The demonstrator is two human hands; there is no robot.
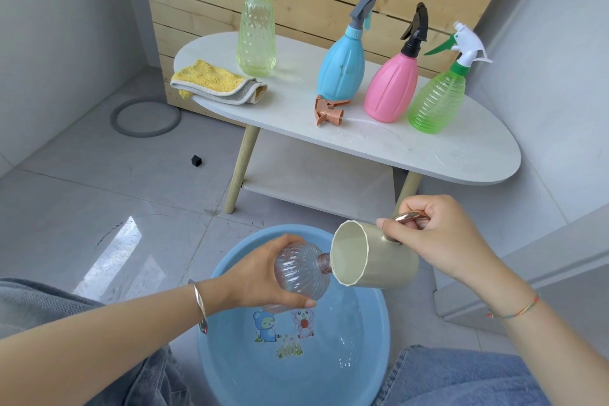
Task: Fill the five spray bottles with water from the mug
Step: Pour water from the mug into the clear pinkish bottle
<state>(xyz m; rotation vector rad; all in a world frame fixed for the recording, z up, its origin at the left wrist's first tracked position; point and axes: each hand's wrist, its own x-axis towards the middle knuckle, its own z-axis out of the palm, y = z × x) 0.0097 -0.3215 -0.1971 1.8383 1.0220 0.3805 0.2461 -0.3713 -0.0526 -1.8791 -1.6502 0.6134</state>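
The clear ribbed bottle (296,270), uncapped, tilts its neck against the rim of the tipped cream mug (379,269), which looks empty. The pale-green bottle (256,39), blue bottle (341,72), pink bottle (390,89) and ribbed green bottle (436,102) stand capped on the bench (428,155).

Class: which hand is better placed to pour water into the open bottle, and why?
Right. The right hand grips the mug, rim at the clear bottle held by the left hand over the basin.

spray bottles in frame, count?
5. On the table, left to right: pale green bottle, blue bottle, pink bottle, green ribbed bottle. Clear uncapped bottle in the left hand, over the basin.
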